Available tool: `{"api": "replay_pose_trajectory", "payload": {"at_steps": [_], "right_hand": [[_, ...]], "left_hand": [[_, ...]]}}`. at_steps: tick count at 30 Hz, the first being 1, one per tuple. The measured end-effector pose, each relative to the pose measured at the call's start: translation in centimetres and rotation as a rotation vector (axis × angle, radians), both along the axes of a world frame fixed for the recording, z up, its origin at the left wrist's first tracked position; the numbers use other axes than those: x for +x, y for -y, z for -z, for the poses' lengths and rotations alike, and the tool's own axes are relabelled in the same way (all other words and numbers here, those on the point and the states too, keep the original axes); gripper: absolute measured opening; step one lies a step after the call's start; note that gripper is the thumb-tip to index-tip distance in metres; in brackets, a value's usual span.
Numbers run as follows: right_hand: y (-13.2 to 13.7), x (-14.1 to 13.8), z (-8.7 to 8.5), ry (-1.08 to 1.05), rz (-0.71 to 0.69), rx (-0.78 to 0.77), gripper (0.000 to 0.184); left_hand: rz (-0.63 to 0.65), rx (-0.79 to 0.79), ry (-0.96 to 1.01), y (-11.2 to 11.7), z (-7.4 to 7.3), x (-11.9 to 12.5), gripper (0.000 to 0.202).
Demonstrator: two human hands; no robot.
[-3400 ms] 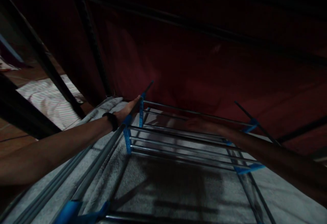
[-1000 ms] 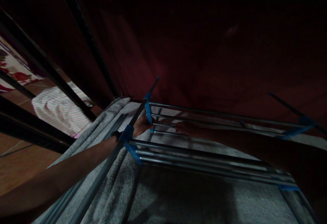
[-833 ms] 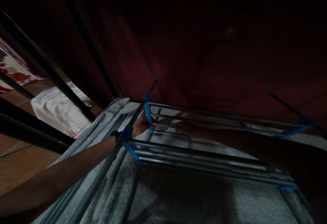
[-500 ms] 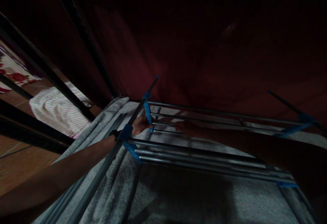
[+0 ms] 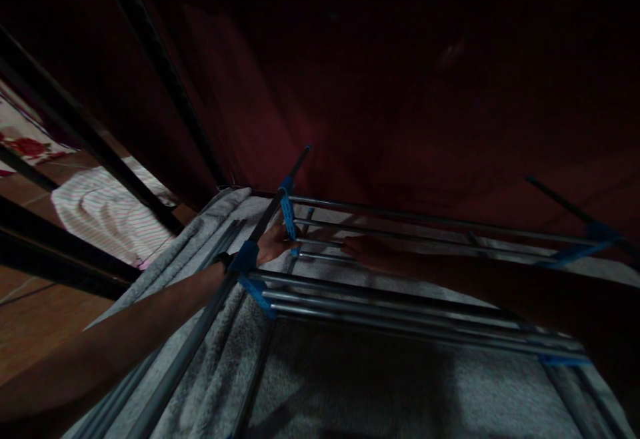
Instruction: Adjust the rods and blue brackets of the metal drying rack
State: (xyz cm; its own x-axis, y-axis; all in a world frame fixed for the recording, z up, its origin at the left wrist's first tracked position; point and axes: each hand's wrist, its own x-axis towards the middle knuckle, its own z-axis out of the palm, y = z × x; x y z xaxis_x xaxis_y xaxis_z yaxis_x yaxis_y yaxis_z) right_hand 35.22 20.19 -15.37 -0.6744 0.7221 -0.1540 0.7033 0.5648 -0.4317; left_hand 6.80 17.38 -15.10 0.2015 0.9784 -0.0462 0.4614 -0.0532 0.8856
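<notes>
A rack of metal tubes [image 5: 390, 283] with blue plastic brackets lies on a grey blanket. My left hand [image 5: 274, 244] reaches under the side pole [image 5: 183, 355] and is closed on the upper blue bracket [image 5: 289, 217], where the thin tubes end. Just to its right, my right hand [image 5: 367, 252] has its fingers wrapped on one of the thin tubes [image 5: 320, 242]. A second blue bracket [image 5: 257, 295] sits nearer me on the same side pole, with several tubes running right from it. Dim light hides part of the fingers.
Behind the rack hangs a dark red cloth [image 5: 400, 112]. Loose grey tubes [image 5: 220, 242] lie on the blanket [image 5: 375, 385] at left. Dark metal bars [image 5: 85, 132] stand at the left, with a striped white cloth [image 5: 113, 205] on the tiled floor [image 5: 30, 332] beyond.
Both hands keep nearly the same places on the rack. The view has shifted very slightly.
</notes>
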Motion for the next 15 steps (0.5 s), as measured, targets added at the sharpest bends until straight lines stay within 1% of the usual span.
{"api": "replay_pose_trajectory", "payload": {"at_steps": [3,7,9,11,15], "right_hand": [[-0.4,0.1,0.5,-0.032,-0.027,0.031,0.031],[-1.3,0.2,1.6,-0.076,-0.038,0.008,0.021],[-1.8,0.2,1.8,-0.077,-0.022,-0.04,0.021],[-2.2,0.4,1.9,-0.105,-0.027,-0.118,0.025],[-2.6,0.6,1.5,-0.186,-0.1,-0.251,0.026]], "left_hand": [[0.04,0.018,-0.021,-0.2,0.2,-0.4,0.025],[0.027,0.047,-0.051,-0.5,0.9,-0.5,0.021],[0.017,0.058,-0.067,-0.7,1.4,-0.4,0.019],[-0.003,0.073,-0.096,-0.8,1.8,-0.3,0.021],[-0.062,0.091,-0.182,-0.8,2.4,-0.1,0.017]]}}
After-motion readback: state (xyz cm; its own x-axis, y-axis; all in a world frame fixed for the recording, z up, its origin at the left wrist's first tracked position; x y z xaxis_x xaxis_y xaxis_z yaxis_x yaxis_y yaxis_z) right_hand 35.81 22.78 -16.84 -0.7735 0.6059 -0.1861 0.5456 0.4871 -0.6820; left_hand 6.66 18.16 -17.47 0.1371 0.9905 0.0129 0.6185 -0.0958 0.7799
